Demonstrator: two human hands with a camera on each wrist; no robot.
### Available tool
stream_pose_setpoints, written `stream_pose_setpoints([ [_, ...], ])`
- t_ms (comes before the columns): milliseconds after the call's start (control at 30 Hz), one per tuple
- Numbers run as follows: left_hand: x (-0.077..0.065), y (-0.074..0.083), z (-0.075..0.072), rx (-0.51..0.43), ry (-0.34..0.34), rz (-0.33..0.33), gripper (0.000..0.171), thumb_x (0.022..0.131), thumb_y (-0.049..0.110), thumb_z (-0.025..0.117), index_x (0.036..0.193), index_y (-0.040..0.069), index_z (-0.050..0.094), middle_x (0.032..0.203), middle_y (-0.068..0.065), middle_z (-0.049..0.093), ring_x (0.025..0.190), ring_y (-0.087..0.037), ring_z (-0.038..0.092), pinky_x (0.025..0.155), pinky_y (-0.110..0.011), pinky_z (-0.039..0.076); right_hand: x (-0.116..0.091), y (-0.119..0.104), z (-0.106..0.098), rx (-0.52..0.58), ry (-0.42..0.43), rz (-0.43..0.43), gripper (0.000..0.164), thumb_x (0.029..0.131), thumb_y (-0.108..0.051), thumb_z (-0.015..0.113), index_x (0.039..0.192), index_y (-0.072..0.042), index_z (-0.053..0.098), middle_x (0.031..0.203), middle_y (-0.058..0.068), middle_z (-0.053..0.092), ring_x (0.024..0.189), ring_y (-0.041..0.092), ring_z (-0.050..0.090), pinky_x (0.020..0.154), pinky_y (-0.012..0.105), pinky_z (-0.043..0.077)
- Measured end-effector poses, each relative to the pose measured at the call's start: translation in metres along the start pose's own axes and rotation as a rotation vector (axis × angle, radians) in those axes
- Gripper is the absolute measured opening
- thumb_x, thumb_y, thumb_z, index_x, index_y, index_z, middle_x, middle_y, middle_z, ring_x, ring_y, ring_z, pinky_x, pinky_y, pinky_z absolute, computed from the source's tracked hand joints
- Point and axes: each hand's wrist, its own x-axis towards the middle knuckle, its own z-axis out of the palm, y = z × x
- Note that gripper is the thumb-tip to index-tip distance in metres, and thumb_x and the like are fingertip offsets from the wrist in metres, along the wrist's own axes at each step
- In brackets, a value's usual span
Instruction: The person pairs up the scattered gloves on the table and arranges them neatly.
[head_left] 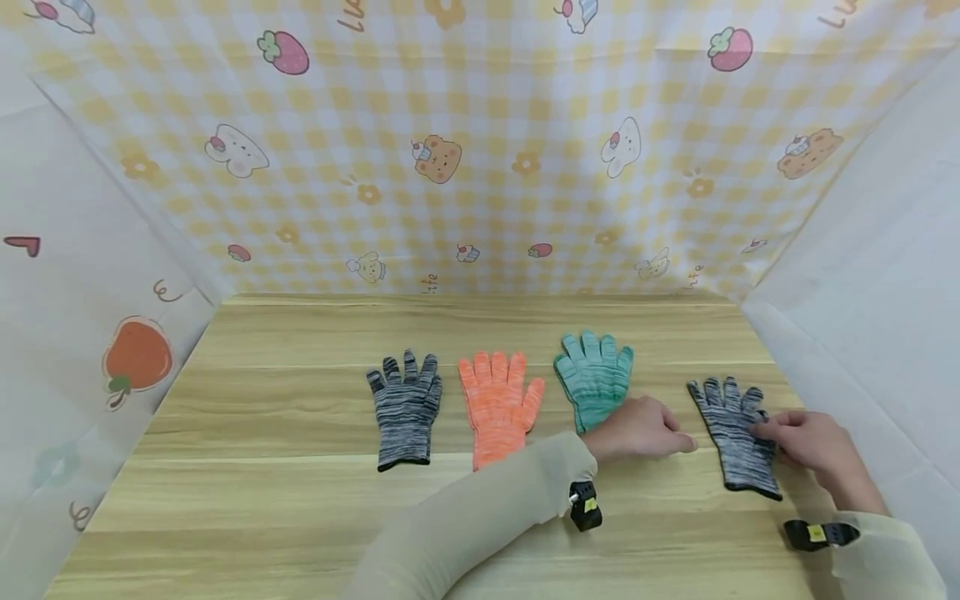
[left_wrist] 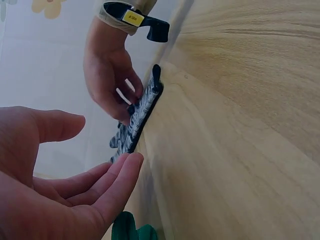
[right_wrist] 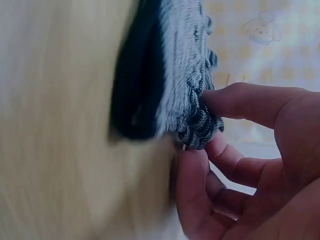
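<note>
At the table's right side lies a black-and-grey knit glove (head_left: pixel 737 442), its fingers pointing away from me. My right hand (head_left: pixel 817 446) pinches this glove's right edge between thumb and fingers; the right wrist view shows the bunched fabric (right_wrist: pixel 195 112) there and the dark cuff opening. My left hand (head_left: pixel 643 427) hovers between that glove and a green knit glove (head_left: pixel 594 375), hiding part of the green cuff. In the left wrist view, the left hand's fingers (left_wrist: pixel 107 187) are extended, the thumb stands apart, and nothing is between them.
An orange knit glove (head_left: pixel 498 400) and another black-and-grey glove (head_left: pixel 405 417) lie further left on the wooden table (head_left: pixel 262 500). My left sleeve (head_left: pixel 480 521) crosses in front of the orange one. A yellow checked cloth (head_left: pixel 495 208) hangs behind; white sheeting (head_left: pixel 862 333) flanks the table.
</note>
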Motion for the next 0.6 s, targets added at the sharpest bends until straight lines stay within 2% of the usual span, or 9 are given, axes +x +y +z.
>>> stream_pose_setpoints([
  [100,0.0,0.0,0.002,0.003,0.009,-0.03,0.053,0.098,0.036,0.082,0.059,0.019,0.05,0.049,0.01,0.035,0.045,-0.005,0.028,0.047,-0.021,0.024,-0.001,-0.004,0.003,0.069,0.003,-0.017,0.031,0.105,-0.032,0.072,0.088,-0.006,0.074,0.077,-0.005,0.063,0.071,0.012,0.061,0.066,0.029,0.054],
  [167,0.009,-0.006,0.009,0.012,0.008,-0.042,0.051,0.098,0.038,0.083,0.06,0.019,0.054,0.05,0.01,0.038,0.045,-0.005,0.031,0.047,-0.022,0.026,-0.002,-0.006,0.004,0.144,-0.01,-0.031,0.028,0.106,-0.027,0.072,0.093,-0.003,0.076,0.088,-0.005,0.066,0.074,0.008,0.065,0.068,0.028,0.06],
  [233,0.014,-0.009,0.012,0.022,0.009,-0.054,0.046,0.097,0.039,0.083,0.063,0.02,0.06,0.052,0.011,0.044,0.048,-0.005,0.036,0.048,-0.021,0.031,-0.001,-0.007,0.006,0.226,-0.035,-0.044,0.025,0.106,-0.022,0.072,0.097,0.0,0.076,0.099,-0.004,0.07,0.078,0.005,0.068,0.071,0.029,0.063],
  [300,0.016,-0.01,0.014,0.022,0.01,-0.065,0.043,0.097,0.04,0.083,0.065,0.019,0.065,0.053,0.011,0.043,0.048,-0.005,0.038,0.049,-0.021,0.032,-0.001,-0.007,0.008,0.314,-0.067,-0.054,0.021,0.107,-0.017,0.07,0.098,0.002,0.074,0.106,-0.002,0.074,0.082,0.002,0.071,0.074,0.03,0.064],
  [467,0.005,-0.003,0.01,0.003,0.034,-0.094,0.04,0.097,0.039,0.084,0.067,0.016,0.07,0.051,0.009,0.037,0.047,-0.006,0.034,0.049,-0.022,0.031,-0.002,-0.001,0.015,0.539,-0.147,-0.081,0.015,0.11,-0.006,0.064,0.098,0.001,0.072,0.108,-0.006,0.078,0.091,-0.001,0.073,0.077,0.028,0.064],
  [600,0.008,-0.006,0.012,0.004,0.047,-0.093,0.039,0.099,0.039,0.083,0.068,0.018,0.074,0.054,0.009,0.047,0.049,-0.007,0.04,0.05,-0.022,0.035,-0.005,0.003,0.019,0.771,-0.22,-0.116,0.018,0.11,0.004,0.059,0.096,0.001,0.071,0.104,-0.007,0.077,0.096,0.003,0.074,0.077,0.025,0.063],
])
